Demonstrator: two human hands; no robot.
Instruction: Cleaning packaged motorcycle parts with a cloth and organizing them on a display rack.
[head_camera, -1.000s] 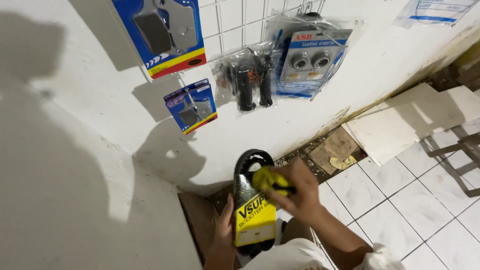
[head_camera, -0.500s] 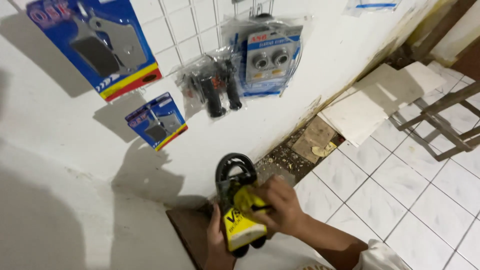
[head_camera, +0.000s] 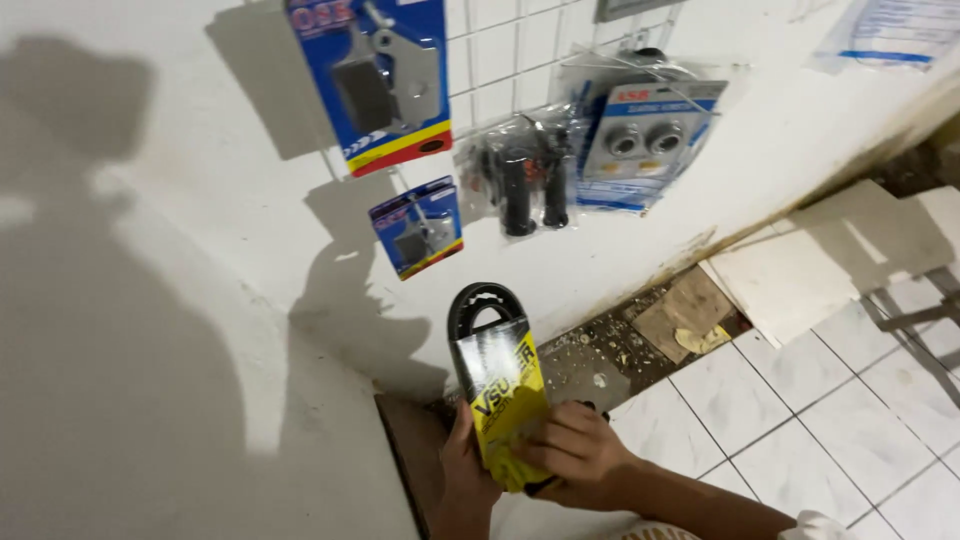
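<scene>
Two hands grip one belt (head_camera: 497, 385) in its yellow-and-black sleeve: the left hand (head_camera: 462, 470) clasps its lower edge, the right hand (head_camera: 572, 455) wraps its front, low against the white wall (head_camera: 150, 300), beneath hanging packs (head_camera: 415, 228).

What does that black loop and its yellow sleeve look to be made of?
The black loop looks like matte rubber, probably a drive belt: dull and ribbed inside. The yellow sleeve looks like glossy printed card, flat and creased at its edges. Both hands hold it.

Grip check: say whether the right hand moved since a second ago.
Yes. The right hand dropped away from the small blue wall pack, down the belt sleeve.
</scene>
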